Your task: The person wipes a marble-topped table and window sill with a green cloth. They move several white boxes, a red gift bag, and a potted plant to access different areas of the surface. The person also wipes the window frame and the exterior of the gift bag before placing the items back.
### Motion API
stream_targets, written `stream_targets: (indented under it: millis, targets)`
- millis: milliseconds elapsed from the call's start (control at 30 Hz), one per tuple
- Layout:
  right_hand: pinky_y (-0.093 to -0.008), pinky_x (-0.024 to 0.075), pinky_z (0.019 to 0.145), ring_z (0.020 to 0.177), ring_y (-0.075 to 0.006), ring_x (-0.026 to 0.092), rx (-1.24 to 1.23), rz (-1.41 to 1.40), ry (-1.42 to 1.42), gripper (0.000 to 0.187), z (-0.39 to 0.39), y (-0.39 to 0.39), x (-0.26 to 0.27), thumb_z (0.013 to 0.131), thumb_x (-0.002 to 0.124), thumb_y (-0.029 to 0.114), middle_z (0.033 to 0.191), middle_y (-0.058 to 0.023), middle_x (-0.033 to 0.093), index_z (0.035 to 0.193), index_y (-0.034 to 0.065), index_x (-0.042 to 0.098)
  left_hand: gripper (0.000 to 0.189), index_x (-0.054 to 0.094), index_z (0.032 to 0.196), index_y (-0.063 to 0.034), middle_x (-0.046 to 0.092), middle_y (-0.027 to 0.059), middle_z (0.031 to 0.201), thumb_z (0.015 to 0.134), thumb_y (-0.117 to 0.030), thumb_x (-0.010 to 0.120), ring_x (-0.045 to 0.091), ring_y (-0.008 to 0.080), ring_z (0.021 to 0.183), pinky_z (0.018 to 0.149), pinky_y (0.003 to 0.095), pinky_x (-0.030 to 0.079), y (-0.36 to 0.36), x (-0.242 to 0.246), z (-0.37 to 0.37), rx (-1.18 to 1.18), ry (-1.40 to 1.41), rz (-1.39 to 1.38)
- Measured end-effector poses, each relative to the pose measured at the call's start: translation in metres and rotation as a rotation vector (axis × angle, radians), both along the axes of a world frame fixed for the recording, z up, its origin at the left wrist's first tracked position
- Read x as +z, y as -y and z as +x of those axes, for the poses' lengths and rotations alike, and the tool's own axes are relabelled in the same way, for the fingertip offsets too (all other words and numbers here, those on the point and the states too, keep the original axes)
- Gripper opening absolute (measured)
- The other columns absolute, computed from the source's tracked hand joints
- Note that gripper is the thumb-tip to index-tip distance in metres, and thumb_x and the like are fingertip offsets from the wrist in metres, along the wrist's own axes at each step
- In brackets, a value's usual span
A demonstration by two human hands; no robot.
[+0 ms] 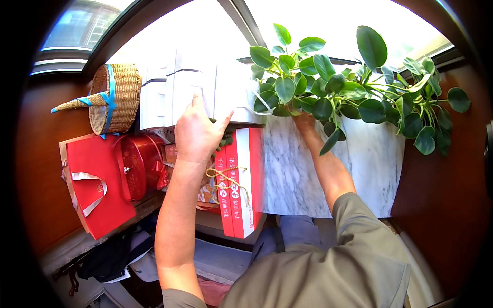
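Note:
My left hand (pixel 200 133) reaches over the front of some white boxes (pixel 192 92), index finger and thumb spread apart. The index fingertip lies against a white box face. A few dark green leaves (pixel 227 140) show just beneath this hand; whether it touches them is unclear. My right hand (pixel 304 120) is under the leaves of a potted-type green plant (pixel 323 84), near its stems. Foliage covers most of its fingers, so its grip is hidden. Below the plant is a grey-veined white marble sill (pixel 292 165). A white cord handle (pixel 262 103) hangs beside the leaves.
A wicker basket (pixel 123 98) with blue ribbon lies on its side at left. Nearby are a red paper bag (pixel 96 184), a red round box (pixel 140 165) and red-and-white boxes (pixel 256 184) with twine. Window frames (pixel 242 23) stand behind; dark clothing (pixel 115 254) lies below.

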State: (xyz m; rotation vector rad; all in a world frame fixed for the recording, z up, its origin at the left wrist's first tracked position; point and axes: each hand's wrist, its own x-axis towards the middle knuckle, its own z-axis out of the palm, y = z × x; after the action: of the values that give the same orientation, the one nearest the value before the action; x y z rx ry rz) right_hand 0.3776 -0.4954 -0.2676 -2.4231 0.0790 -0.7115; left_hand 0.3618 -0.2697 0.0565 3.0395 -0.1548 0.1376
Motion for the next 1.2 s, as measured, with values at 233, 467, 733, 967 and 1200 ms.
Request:
stream_targets:
  millis: [233,467,733,967,1200]
  targets:
    - [-0.0493,0.0441,0.097,0.106,-0.0347,0.062,0.021,0.069,-0.057,0.048,0.002,-0.013,-0.068,0.081,0.079,0.044,0.113,-0.0122,0.069,0.115,0.0119,0.071,0.109,0.041,0.143,0.0155,0.071,0.0284,0.099,0.074,-0.06,0.08,0.072,0.0399,0.091,0.079,0.0448,0.059,0.014,0.001,0.027,0.127,-0.223,0.14]
    - [-0.0564,0.0375,0.108,0.123,-0.0484,0.049,0.007,0.141,-0.026,0.076,0.004,-0.022,-0.128,0.076,0.083,0.047,0.137,-0.03,0.05,0.132,0.0018,0.057,0.128,0.026,0.153,0.0107,0.07,0.0245,0.096,0.067,-0.064,0.084,0.073,0.0356,0.082,0.07,0.0422,0.06,0.02,0.003,0.026,0.078,-0.316,0.281]
    - [-0.0512,0.042,0.102,0.114,-0.0351,0.058,-0.043,0.41,0.072,0.044,-0.001,-0.027,-0.119,0.083,0.077,0.031,0.118,-0.013,0.067,0.119,0.0094,0.066,0.128,0.016,0.159,0.004,0.062,0.0208,0.097,0.068,-0.052,0.087,0.071,0.0334,0.073,0.062,0.0414,0.059,0.003,-0.012,0.012,-0.046,-0.225,0.329]
    - [-0.0476,0.0356,0.112,0.119,-0.0321,0.058,-0.066,0.201,-0.008,0.071,-0.01,-0.012,-0.115,0.087,0.077,0.034,0.131,-0.0138,0.062,0.141,0.0007,0.047,0.12,0.016,0.158,0.0071,0.06,0.0234,0.101,0.074,-0.043,0.086,0.069,0.0379,0.075,0.066,0.0436,0.057,0.004,-0.021,0.012,0.019,-0.224,0.29]
    - [-0.047,0.0397,0.108,0.12,-0.0341,0.058,0.015,0.421,0.032,0.082,-0.01,-0.012,-0.099,0.082,0.083,0.027,0.131,-0.0176,0.062,0.145,-0.0022,0.041,0.109,0.024,0.157,0.0047,0.062,0.024,0.102,0.075,-0.033,0.086,0.07,0.0369,0.077,0.067,0.0421,0.058,0.012,-0.017,0.038,-0.018,-0.13,0.272]
